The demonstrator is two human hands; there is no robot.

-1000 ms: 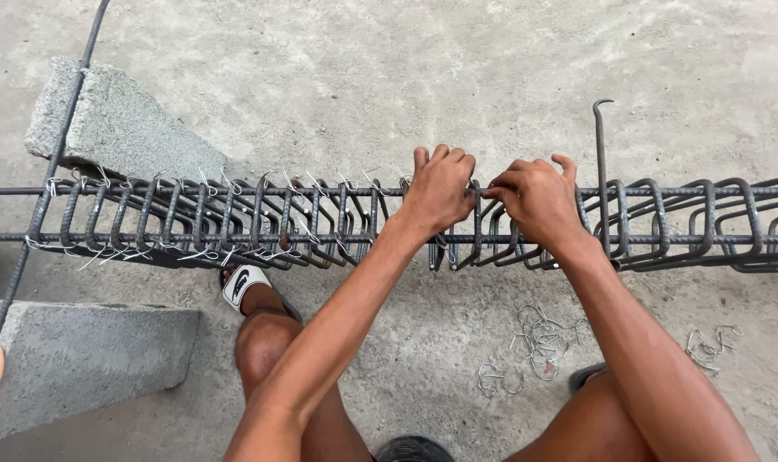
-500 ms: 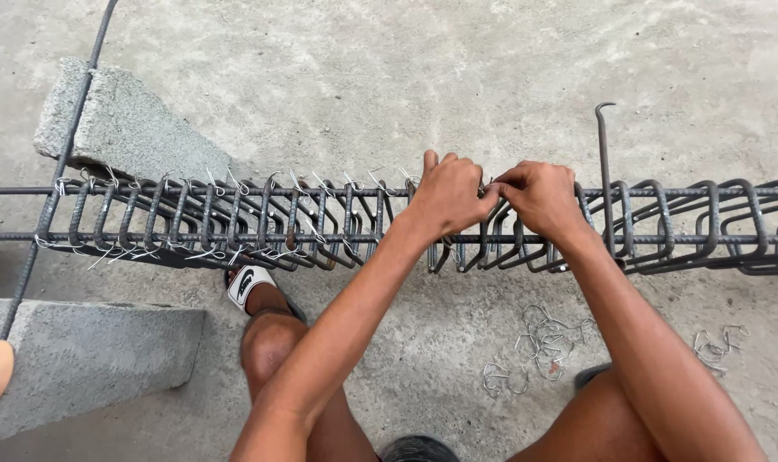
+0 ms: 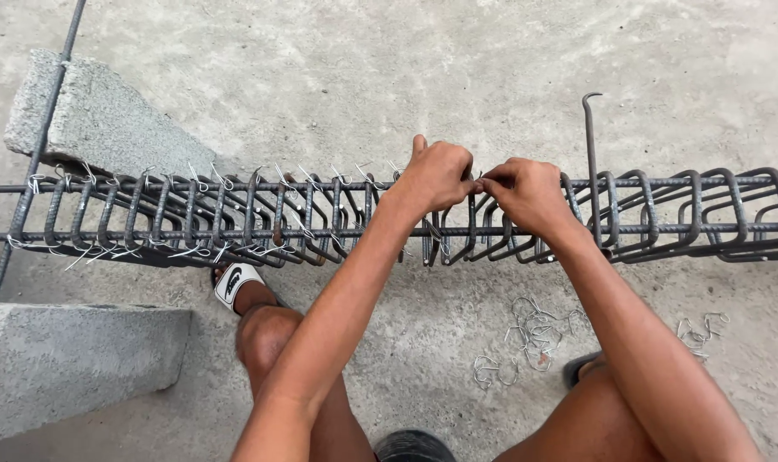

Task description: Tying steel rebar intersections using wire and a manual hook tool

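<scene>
A long rebar cage (image 3: pixel 192 218) of straight bars and many bent stirrups lies across the view above the concrete floor. My left hand (image 3: pixel 439 175) grips the top bar and a stirrup near the middle. My right hand (image 3: pixel 530 195) meets it fingertip to fingertip there, pinching something small that I cannot make out at the joint. Thin wire ties (image 3: pixel 81 252) stick out from the stirrups on the left half; the stirrups to the right show none. A hooked steel rod (image 3: pixel 591 145) stands upright in the cage just right of my right hand.
Two concrete blocks, one at the back left (image 3: pixel 98 120) and one at the front left (image 3: pixel 72 359), lie near the cage's left end. Loose wire ties (image 3: pixel 530 338) lie on the floor between my knees. My sandalled foot (image 3: pixel 235 282) rests under the cage. A long bar (image 3: pixel 38 154) runs diagonally at left.
Both hands have stayed on the same joint, with the fingers drawn closer together. The view has shifted slightly.
</scene>
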